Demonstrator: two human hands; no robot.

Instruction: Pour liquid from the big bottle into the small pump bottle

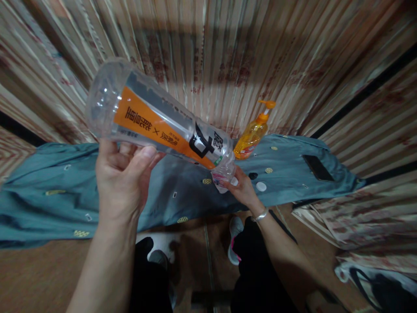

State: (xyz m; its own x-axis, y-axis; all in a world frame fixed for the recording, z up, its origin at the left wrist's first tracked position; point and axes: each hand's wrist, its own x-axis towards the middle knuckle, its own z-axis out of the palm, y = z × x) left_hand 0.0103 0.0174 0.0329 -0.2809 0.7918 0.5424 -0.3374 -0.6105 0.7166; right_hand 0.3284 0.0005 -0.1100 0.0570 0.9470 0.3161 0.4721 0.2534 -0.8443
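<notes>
My left hand grips the base end of a large empty clear plastic bottle with an orange and grey label, held almost level and tilted down to the right. My right hand is closed around the bottle's neck and mouth, with something pale and pink pinched at the opening. A silver bracelet sits on my right wrist. The bottle hangs above a table covered with a teal cloth.
An orange pump bottle stands on the cloth just beyond the bottle's neck. A white cap and a dark cap lie beside my right hand. A black phone lies farther right. Striped curtains hang behind; a bag lies bottom right.
</notes>
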